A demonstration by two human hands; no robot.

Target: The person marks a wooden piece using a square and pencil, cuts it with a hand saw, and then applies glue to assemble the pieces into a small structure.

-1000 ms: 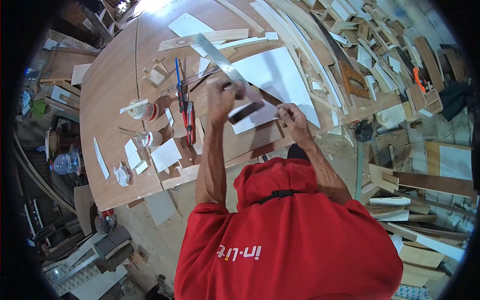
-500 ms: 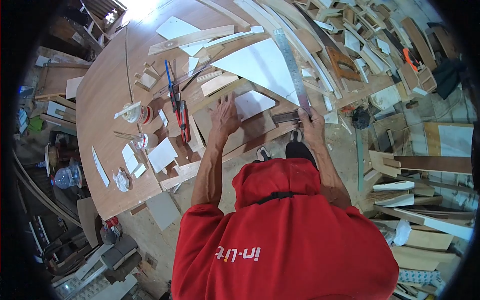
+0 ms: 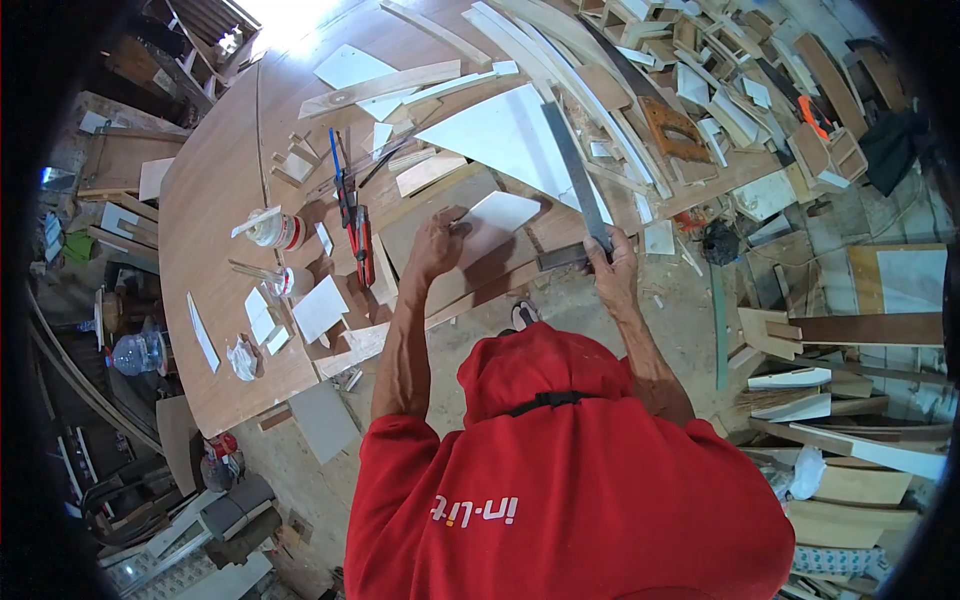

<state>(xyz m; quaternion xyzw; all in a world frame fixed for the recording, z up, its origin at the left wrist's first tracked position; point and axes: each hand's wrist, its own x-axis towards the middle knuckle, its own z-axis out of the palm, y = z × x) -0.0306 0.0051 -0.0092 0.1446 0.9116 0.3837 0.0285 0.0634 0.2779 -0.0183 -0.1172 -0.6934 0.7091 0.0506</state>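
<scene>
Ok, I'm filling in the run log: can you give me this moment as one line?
left hand: holds white panel | right hand: holds square | on table: saw, jars

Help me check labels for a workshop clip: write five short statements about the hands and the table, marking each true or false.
1. The left hand holds a flat, white, four-sided panel. True.
2. The right hand is empty. False: the right hand holds a long, grey, L-shaped square.
3. A long red-and-black tool lies on the brown wooden table. True.
4. The crumpled white wad is in the left hand. False: the crumpled white wad lies on the table.
5. A brown, wooden saw handle is right of the square in the picture. True.
</scene>
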